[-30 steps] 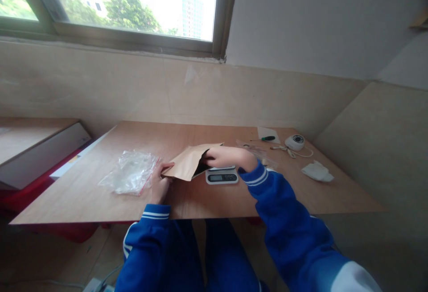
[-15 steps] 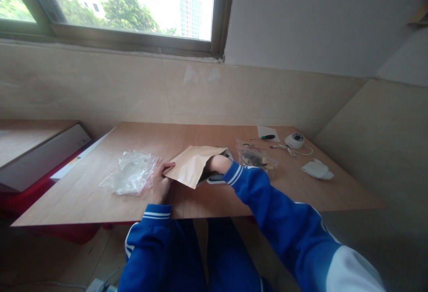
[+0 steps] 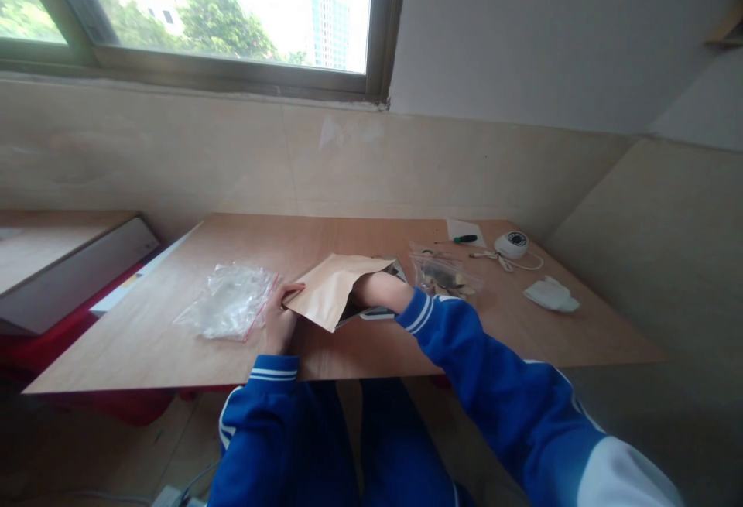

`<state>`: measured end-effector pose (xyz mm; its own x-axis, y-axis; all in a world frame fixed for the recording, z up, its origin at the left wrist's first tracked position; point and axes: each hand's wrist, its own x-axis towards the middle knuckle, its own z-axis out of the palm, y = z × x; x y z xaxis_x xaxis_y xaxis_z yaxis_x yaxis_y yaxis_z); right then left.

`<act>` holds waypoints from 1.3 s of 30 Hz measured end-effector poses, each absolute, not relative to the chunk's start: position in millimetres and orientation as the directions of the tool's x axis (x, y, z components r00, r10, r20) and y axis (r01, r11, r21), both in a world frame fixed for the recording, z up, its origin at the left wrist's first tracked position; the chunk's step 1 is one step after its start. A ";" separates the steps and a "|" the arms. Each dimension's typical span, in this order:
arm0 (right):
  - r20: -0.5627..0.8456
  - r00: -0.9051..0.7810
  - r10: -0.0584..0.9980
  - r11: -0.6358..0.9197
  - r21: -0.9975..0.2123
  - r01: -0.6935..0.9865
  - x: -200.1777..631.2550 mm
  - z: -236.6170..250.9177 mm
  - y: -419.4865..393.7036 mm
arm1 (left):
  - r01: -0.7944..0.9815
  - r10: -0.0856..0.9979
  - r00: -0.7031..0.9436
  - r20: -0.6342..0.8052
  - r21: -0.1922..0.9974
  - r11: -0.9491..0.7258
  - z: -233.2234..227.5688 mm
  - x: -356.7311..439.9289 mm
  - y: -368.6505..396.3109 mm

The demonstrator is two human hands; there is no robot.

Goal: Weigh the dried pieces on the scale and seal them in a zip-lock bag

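Note:
A brown paper bag (image 3: 328,290) is held above the table, its open mouth facing right. My left hand (image 3: 282,310) is closed on the bag's left end, thumb on top. Into the mouth reaches my right hand (image 3: 380,290); its fingers are hidden inside, so I cannot see whether they hold anything. Beneath the bag and my right wrist lies a flat dark and white thing (image 3: 380,313), mostly covered. To the left, close to my left hand, rests a crumpled clear plastic bag (image 3: 232,302) with a red edge.
Right of the bag lies a clear zip bag (image 3: 444,275) of small parts. Beyond it are a screwdriver (image 3: 465,238) on white paper (image 3: 458,227), a white dome camera (image 3: 511,244) with its cable, and a folded white cloth or pouch (image 3: 551,294). The wooden table (image 3: 360,356) stands against the wall.
My right hand has drawn back slightly to the right, with more of its wrist showing outside the paper bag. My left hand keeps its hold on the bag.

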<state>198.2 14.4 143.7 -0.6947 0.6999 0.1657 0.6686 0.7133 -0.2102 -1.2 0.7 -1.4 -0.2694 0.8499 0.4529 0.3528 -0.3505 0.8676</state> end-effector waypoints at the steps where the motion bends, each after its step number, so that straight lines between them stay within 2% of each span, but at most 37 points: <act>1: 0.153 -0.710 0.687 0.725 -0.205 0.657 198.4 149.3 8.7 | 0.344 0.854 -0.271 0.445 0.873 -0.346 -2.1 -1.3 0.9; 7: 0.061 -0.805 0.590 0.785 -0.277 0.554 217.4 177.4 -12.8 | 0.321 0.859 -0.273 0.434 0.882 -0.344 -2.1 -1.5 1.4; 10: 0.133 -0.807 0.575 0.781 -0.383 0.494 231.1 182.1 -13.5 | 0.340 0.857 -0.274 0.437 0.877 -0.339 0.1 -1.2 0.6; 14: 0.236 -0.768 0.595 0.741 -0.532 0.410 243.9 182.9 -15.8 | 0.339 0.855 -0.286 0.433 0.880 -0.333 1.4 -0.6 -0.2; 19: 0.301 -0.738 0.604 0.718 -0.607 0.340 250.0 177.0 -17.1 | 0.311 0.865 -0.278 0.418 0.891 -0.331 -2.2 -1.2 1.2; 24: 0.229 -0.704 0.673 0.566 -0.771 0.291 253.2 171.4 -17.8 | 0.290 0.869 -0.276 0.410 0.898 -0.332 -2.7 -1.0 1.0; 27: 0.181 -0.679 0.711 0.492 -0.819 0.297 256.9 173.9 -21.8 | 0.334 0.861 -0.279 0.426 0.883 -0.329 2.9 0.1 -1.6; 31: 0.269 -0.537 0.800 0.454 -0.856 0.246 270.5 177.7 -20.5 | 0.362 0.861 -0.322 0.394 0.892 -0.272 8.7 1.0 -3.8; 35: 0.410 -0.283 0.867 0.456 -0.882 0.119 297.5 160.9 2.9 | 0.266 0.860 -0.413 0.300 0.943 -0.201 2.6 -2.3 0.0; 37: 0.436 -0.151 0.887 0.457 -0.875 0.162 312.4 140.4 21.7 | 0.223 0.850 -0.451 0.271 0.957 -0.186 -3.5 -5.7 3.3; 39: 0.408 -0.044 0.912 0.401 -0.863 0.308 324.7 114.5 41.5 | 0.223 0.845 -0.464 0.266 0.958 -0.179 -9.5 -9.1 6.4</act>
